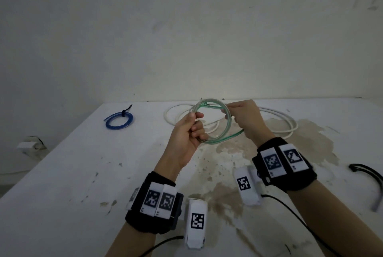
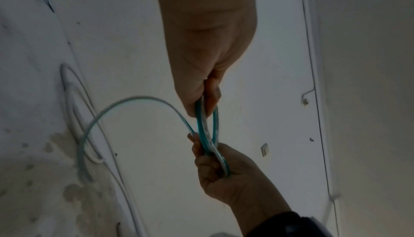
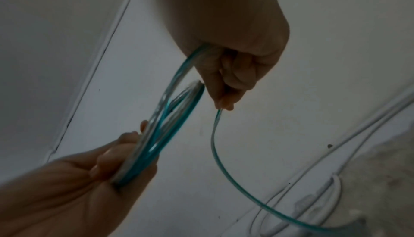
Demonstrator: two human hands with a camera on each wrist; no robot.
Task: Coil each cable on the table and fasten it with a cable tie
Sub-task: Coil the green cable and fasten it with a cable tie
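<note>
Green-tinted translucent cable (image 1: 215,124), a thin plastic-sheathed line wound into a few round loops, was held up in the air above the white table (image 1: 83,173), between both hands and in front of the person. The left hand (image 1: 187,134) gripped the near-left side of the coil, thumb on top and fingers curled around the bundled loops. The right hand (image 1: 244,118) held the far-right side of the coil, with its fingers (image 3: 224,99) curled and pinching a strand from which a loose length curved down toward the table. Both wrists wore black bands carrying white tags printed with black square patterns. Behind the hands, a long white cable (image 1: 275,120) lay on the table in loose, untidy loops. Well apart to the left, near the far edge, a blue cable (image 1: 118,121) lay flat in a small neat ring, cinched with a black cable tie (image 1: 124,111) whose tail stuck out. At the right edge of the table, black cable ties (image 1: 371,176) lay in a curved bunch. The tabletop carried brownish stains and flecks around its middle, and a plain pale wall rose behind it.
</note>
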